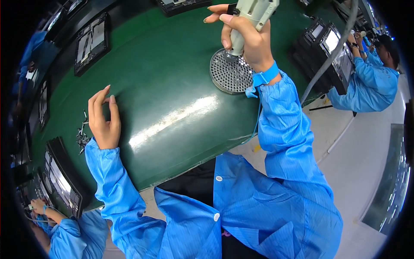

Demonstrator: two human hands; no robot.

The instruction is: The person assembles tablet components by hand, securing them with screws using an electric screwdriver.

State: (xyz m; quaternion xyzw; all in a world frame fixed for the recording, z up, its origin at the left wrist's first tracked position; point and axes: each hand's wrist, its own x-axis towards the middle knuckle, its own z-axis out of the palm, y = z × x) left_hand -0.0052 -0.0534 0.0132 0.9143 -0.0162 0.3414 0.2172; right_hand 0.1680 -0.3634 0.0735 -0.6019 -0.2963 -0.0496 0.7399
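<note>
Round perforated tray (227,77), contents unclear, right hand (255,45) gripping pale tool (255,11)

From head height I look down through a fisheye, near the left hand (105,125), right hand (255,45) and table (168,82).

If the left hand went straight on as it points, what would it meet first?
The left hand has free table ahead; further on, it may graze the upper-left device; depth is unclear.
</note>
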